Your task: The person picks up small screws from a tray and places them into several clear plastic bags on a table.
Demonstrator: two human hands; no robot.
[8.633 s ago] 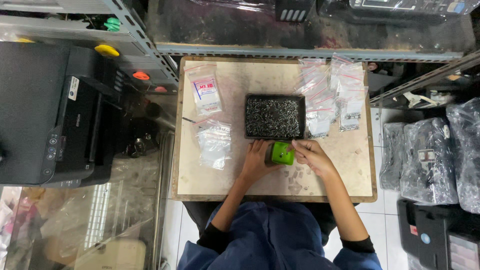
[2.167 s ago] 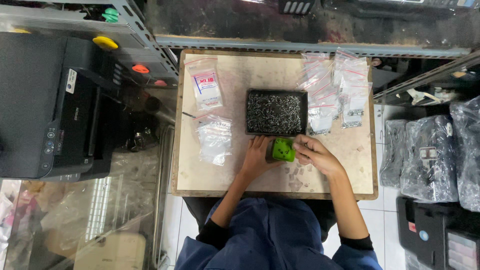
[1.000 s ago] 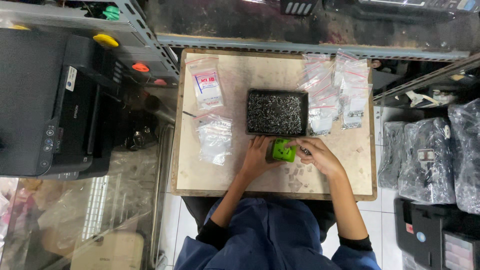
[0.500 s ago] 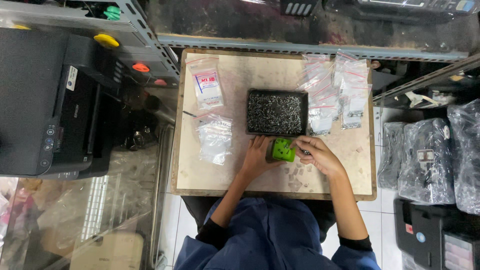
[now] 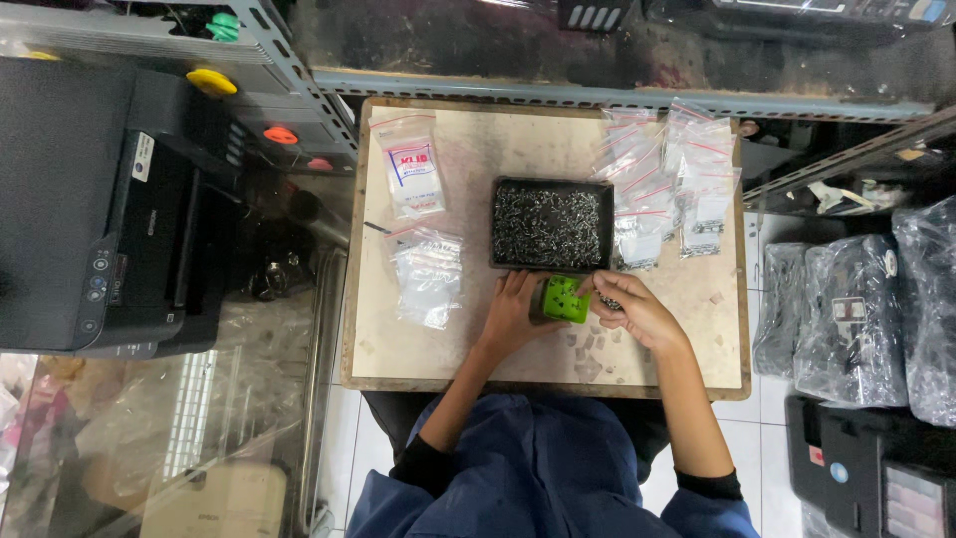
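Your left hand [image 5: 516, 311] has its grip closed around the small green block [image 5: 564, 298], which stands on the tabletop [image 5: 478, 159] just below the black tray of small metal parts [image 5: 550, 225]. Your right hand [image 5: 632, 311] pinches some tiny parts beside the block. A loose pinch could scatter them; a nudge could tip the tray.

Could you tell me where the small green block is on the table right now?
The green block sits near the table's front centre, between the left hand and right hand, just below the dark tray.

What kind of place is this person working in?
Probably a small workshop or parts-packing bench: a black tray full of tiny metal parts, clear zip bags and a printer beside the wooden table.
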